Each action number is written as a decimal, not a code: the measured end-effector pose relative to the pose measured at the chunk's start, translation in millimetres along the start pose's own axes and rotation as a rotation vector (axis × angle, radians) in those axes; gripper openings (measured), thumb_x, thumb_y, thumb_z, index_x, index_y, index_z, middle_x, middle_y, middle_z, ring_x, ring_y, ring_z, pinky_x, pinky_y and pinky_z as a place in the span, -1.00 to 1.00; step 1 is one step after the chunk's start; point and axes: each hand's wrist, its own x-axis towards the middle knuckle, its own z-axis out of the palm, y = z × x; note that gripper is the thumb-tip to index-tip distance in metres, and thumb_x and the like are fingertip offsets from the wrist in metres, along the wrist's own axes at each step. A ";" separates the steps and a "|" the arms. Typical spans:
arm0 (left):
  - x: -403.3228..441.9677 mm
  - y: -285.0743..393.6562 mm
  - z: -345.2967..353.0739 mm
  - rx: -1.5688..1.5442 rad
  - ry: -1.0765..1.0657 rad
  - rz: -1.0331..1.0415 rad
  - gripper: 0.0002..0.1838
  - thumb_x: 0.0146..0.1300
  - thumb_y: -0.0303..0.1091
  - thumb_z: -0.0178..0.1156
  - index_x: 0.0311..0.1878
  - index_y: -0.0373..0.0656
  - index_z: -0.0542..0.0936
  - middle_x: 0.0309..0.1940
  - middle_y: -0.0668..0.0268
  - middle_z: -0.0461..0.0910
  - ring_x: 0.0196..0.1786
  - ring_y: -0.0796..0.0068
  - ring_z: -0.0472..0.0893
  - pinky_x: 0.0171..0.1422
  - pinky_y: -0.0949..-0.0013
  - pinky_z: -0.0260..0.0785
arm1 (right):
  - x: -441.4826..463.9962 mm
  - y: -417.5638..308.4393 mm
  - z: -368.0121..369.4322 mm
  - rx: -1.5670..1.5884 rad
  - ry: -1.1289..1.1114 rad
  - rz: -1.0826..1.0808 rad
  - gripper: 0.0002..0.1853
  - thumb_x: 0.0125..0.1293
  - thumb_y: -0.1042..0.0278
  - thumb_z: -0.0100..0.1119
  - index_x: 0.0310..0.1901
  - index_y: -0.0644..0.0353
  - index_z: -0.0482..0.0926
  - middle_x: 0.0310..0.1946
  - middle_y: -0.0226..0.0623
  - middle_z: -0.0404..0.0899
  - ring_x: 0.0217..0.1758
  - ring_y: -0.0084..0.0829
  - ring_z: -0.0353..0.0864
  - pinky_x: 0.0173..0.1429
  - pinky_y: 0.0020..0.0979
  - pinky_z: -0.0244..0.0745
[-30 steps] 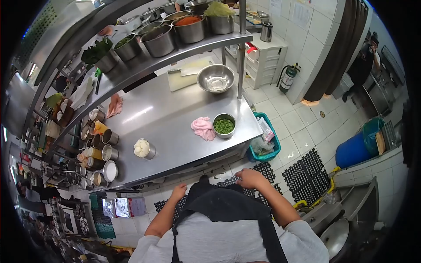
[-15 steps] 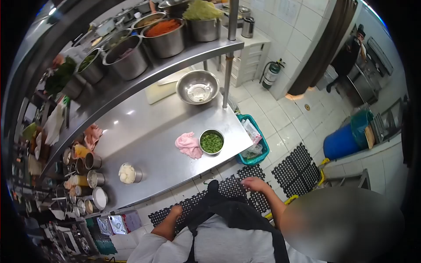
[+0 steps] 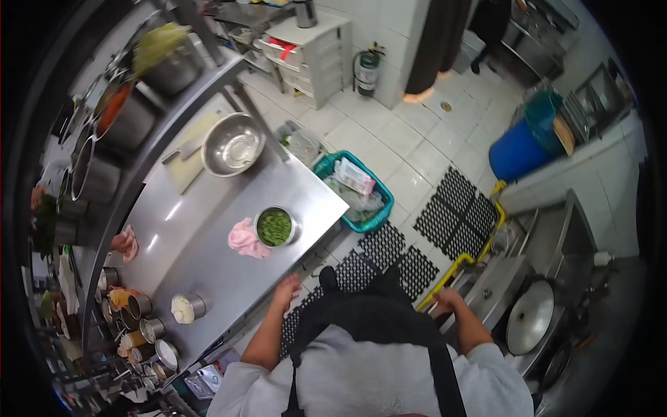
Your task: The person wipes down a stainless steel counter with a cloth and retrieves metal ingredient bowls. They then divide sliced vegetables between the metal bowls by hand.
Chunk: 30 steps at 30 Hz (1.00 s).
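My left hand (image 3: 286, 289) hangs with fingers outstretched and holds nothing, just off the front edge of the steel table (image 3: 208, 257). On my other side, my right hand (image 3: 447, 301) is loosely curled and bare, beside the steel cooking equipment. Closest to my left hand on the table is a round metal container of chopped green herbs (image 3: 274, 228). A crumpled pink cloth (image 3: 246, 240) touches its left side. Further left stands a metal container heaped with something white (image 3: 185, 308). Behind these sits a wide steel bowl (image 3: 234, 144) by a cutting board (image 3: 189, 156) with a knife.
A teal bin (image 3: 383, 203) with bags stands off the table's end. Black perforated mats (image 3: 455, 212) cover part of the tiled floor. A wok-like pan (image 3: 530, 317) is at right. Overhead, a steel shelf (image 3: 201, 83) carries pots. A person in dark clothes (image 3: 489, 24) stands far off.
My view has turned to the right, so the table has shifted left and the cooking equipment has appeared. My left hand has come up closer to the table edge. The containers keep their places.
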 end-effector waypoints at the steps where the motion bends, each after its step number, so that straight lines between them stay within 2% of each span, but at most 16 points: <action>1: -12.3 28.8 22.0 -0.137 -0.005 0.015 -0.38 0.52 -0.08 0.27 0.60 0.06 0.50 0.44 0.38 0.61 0.34 0.26 0.64 0.41 0.01 0.45 | 9.4 -13.8 -15.5 -0.481 -0.123 0.080 -0.71 0.30 0.08 0.49 -0.27 0.17 0.79 -0.47 -0.20 0.75 -0.54 -0.27 0.71 -0.45 -0.16 0.60; 2: -16.3 46.7 38.2 -0.328 -0.021 0.038 -0.42 0.53 -0.05 0.25 0.52 -0.05 0.52 0.39 0.29 0.64 0.35 0.18 0.65 0.45 -0.04 0.46 | 25.3 4.5 -15.7 -0.376 0.021 0.020 -0.67 0.32 0.01 0.46 -0.19 0.14 0.80 -0.50 -0.18 0.72 -0.57 -0.24 0.70 -0.49 -0.15 0.54; 3: -19.5 58.9 51.7 -0.508 -0.027 0.047 -0.48 0.53 -0.03 0.23 0.43 -0.08 0.57 0.36 0.26 0.65 0.34 0.13 0.67 0.44 -0.07 0.49 | 23.6 -33.5 -16.6 0.094 0.149 0.422 -0.66 0.42 -0.01 0.33 -0.09 0.10 0.81 -0.44 -0.21 0.78 -0.44 -0.19 0.79 -0.41 -0.13 0.60; 5: -29.4 65.7 61.6 -0.658 -0.035 0.059 -0.52 0.54 -0.01 0.22 0.33 -0.11 0.62 0.33 0.22 0.67 0.32 0.08 0.68 0.42 -0.09 0.51 | 66.2 -28.7 -50.6 -0.631 -0.144 -0.163 -0.68 0.47 0.02 0.21 -0.09 0.07 0.80 -0.37 -0.29 0.82 -0.27 -0.19 0.84 -0.26 -0.07 0.68; 6: -22.0 67.6 64.0 -0.798 0.024 0.052 -0.55 0.54 0.03 0.20 0.24 -0.12 0.65 0.31 0.22 0.67 0.31 0.04 0.68 0.37 -0.11 0.54 | 87.2 -29.3 -59.5 -1.109 -0.173 -0.369 -0.70 0.45 0.08 0.16 -0.04 0.04 0.78 -0.28 -0.31 0.85 -0.13 -0.17 0.85 -0.07 0.00 0.71; 7: -11.9 74.7 73.2 -0.922 0.068 0.028 -0.56 0.54 0.06 0.18 0.14 -0.13 0.67 0.29 0.22 0.68 0.30 0.01 0.69 0.33 -0.14 0.56 | 121.1 -14.2 -60.5 -1.202 -0.144 -0.372 -0.72 0.44 0.15 0.15 -0.01 0.03 0.78 -0.28 -0.30 0.83 -0.15 -0.17 0.86 -0.06 -0.01 0.72; 8: -15.2 86.9 82.2 -0.969 0.136 0.006 -0.53 0.51 0.04 0.16 0.09 -0.22 0.68 0.17 0.11 0.71 0.13 0.00 0.74 0.22 -0.12 0.59 | 105.4 -57.2 -78.7 -1.238 -0.057 -0.485 -0.73 0.46 0.24 0.12 -0.01 0.05 0.78 -0.26 -0.23 0.83 -0.14 -0.13 0.85 -0.06 -0.03 0.73; 9: 10.4 71.7 51.2 -0.972 -0.260 0.040 -0.49 0.46 -0.01 0.16 0.10 -0.35 0.65 0.02 -0.03 0.72 -0.06 0.01 0.75 0.14 -0.08 0.61 | 146.7 -27.2 -68.8 -0.959 0.220 -0.589 -0.75 0.44 0.25 0.15 -0.03 0.07 0.79 -0.23 -0.14 0.83 -0.11 -0.11 0.85 -0.05 -0.03 0.73; 10: 21.2 74.6 42.4 -1.074 -0.437 -0.026 -0.47 0.42 -0.05 0.16 0.08 -0.44 0.62 -0.06 -0.14 0.71 -0.22 0.02 0.71 0.09 0.00 0.61 | 148.2 -63.7 -72.1 -0.722 0.299 -0.260 -0.70 0.45 0.12 0.19 -0.10 0.11 0.81 -0.22 -0.10 0.83 -0.16 -0.05 0.84 -0.06 -0.01 0.72; 11: 41.3 79.8 28.6 -0.956 -0.355 -0.114 -0.43 0.43 -0.03 0.13 0.10 -0.48 0.59 -0.03 -0.14 0.72 -0.08 -0.03 0.73 0.18 -0.02 0.59 | 116.9 -114.8 -100.4 -0.634 0.263 -0.338 -0.60 0.45 -0.03 0.22 -0.18 0.15 0.83 -0.27 -0.05 0.82 -0.23 0.00 0.83 -0.09 0.03 0.70; 12: 53.8 87.7 35.3 -1.013 -0.116 -0.161 -0.42 0.49 0.00 0.11 0.23 -0.39 0.59 0.17 -0.10 0.69 0.21 -0.03 0.68 0.33 -0.05 0.53 | 131.8 -129.2 -112.7 -0.475 0.255 -0.311 -0.53 0.45 -0.11 0.22 -0.25 0.18 0.84 -0.32 0.02 0.81 -0.25 0.07 0.82 -0.07 0.06 0.69; 14: 48.7 104.2 73.0 -0.723 0.170 -0.132 -0.43 0.49 0.00 0.10 0.25 -0.37 0.58 0.19 -0.09 0.67 0.23 -0.03 0.67 0.35 -0.05 0.52 | 134.2 -177.9 -141.7 -0.421 0.372 -0.103 -0.59 0.27 0.03 0.31 -0.19 0.26 0.86 -0.21 0.11 0.83 -0.12 0.11 0.84 0.04 0.05 0.71; 16: 54.3 115.3 102.1 -0.529 0.232 -0.161 -0.44 0.50 0.00 0.10 0.27 -0.34 0.57 0.22 -0.08 0.66 0.25 -0.04 0.66 0.36 -0.06 0.51 | 86.2 -227.0 -183.5 -0.163 0.363 0.027 -0.58 0.20 0.19 0.25 -0.09 0.34 0.86 -0.02 0.20 0.81 0.07 0.09 0.85 0.16 0.06 0.71; 23: 112.4 182.2 202.2 -0.234 0.128 -0.207 -0.45 0.53 0.00 0.09 0.35 -0.24 0.54 0.31 -0.05 0.59 0.31 -0.05 0.62 0.42 -0.07 0.47 | 115.3 -223.9 -279.9 -0.267 0.237 0.156 -0.60 0.18 0.25 0.23 -0.11 0.37 0.86 -0.07 0.20 0.82 0.05 0.09 0.86 0.10 0.05 0.72; 26: 144.9 227.5 246.7 -0.136 0.059 -0.207 -0.46 0.54 0.00 0.08 0.38 -0.20 0.52 0.34 -0.04 0.56 0.33 -0.05 0.60 0.44 -0.08 0.45 | 123.4 -192.3 -317.7 -0.188 0.387 0.281 -0.60 0.21 0.24 0.23 -0.06 0.32 0.87 -0.02 0.11 0.84 0.04 0.06 0.86 0.12 0.04 0.74; 30: 171.4 284.2 291.7 -0.070 0.014 -0.182 -0.46 0.56 0.00 0.08 0.42 -0.14 0.50 0.39 -0.02 0.53 0.37 -0.06 0.57 0.47 -0.09 0.43 | 190.8 -172.3 -371.0 -0.330 0.251 0.256 -0.56 0.25 0.18 0.26 -0.01 0.35 0.85 0.10 0.09 0.82 0.14 0.01 0.85 0.17 0.00 0.75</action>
